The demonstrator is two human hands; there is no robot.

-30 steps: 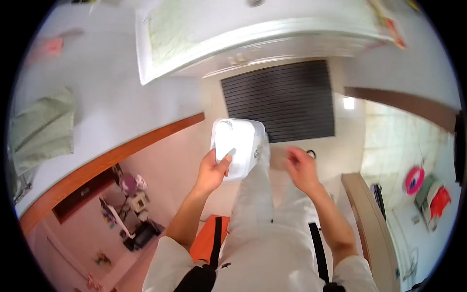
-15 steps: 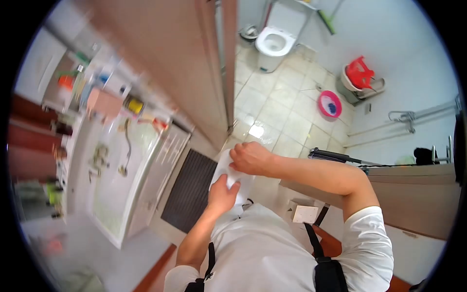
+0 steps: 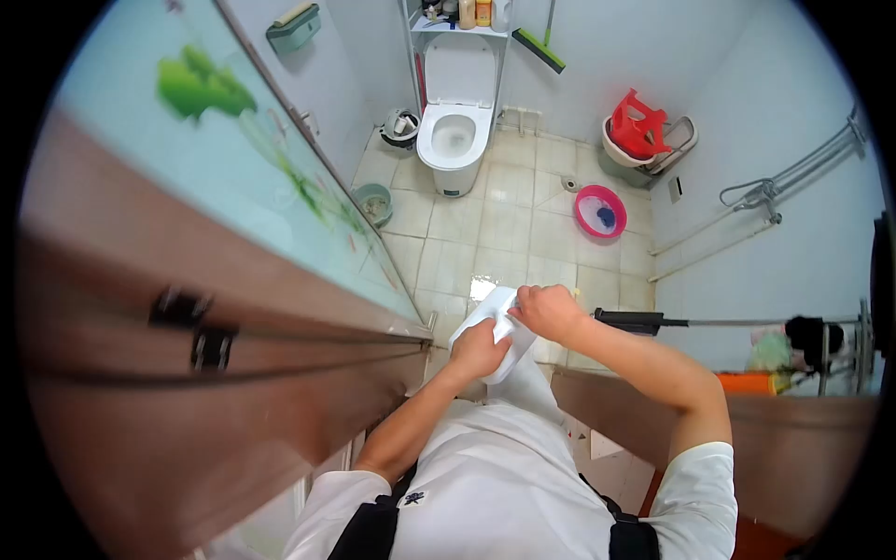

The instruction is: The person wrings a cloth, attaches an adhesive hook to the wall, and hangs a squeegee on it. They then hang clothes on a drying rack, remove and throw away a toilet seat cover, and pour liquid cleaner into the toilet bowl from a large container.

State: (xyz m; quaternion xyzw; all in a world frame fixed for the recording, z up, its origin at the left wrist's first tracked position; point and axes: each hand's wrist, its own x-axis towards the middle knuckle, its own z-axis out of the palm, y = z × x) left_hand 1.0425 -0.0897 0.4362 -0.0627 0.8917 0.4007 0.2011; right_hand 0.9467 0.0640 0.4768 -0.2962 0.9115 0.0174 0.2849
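A white plastic jug (image 3: 473,320) is held tilted in front of my body. My left hand (image 3: 479,350) is wrapped around its near side, with the thumb across it. My right hand (image 3: 551,313) is closed at the jug's upper right end, its fingertips curled in against it. What exactly those fingertips pinch is hidden. Beyond my hands, on the tiled floor, stands a pink basin (image 3: 600,230) with whitish water and a dark blue thing in it.
A toilet (image 3: 455,140) with raised lid stands at the back wall, beside a small bin (image 3: 399,128). A green tub (image 3: 375,203) sits near the glass door (image 3: 252,140) at left. A red stool (image 3: 638,126) rests on stacked basins at right. A wooden panel edge (image 3: 644,411) borders my right.
My view has turned left to right, from the sink side to the bathroom doorway. Both hands still hold the white jug, which now shows more fully.
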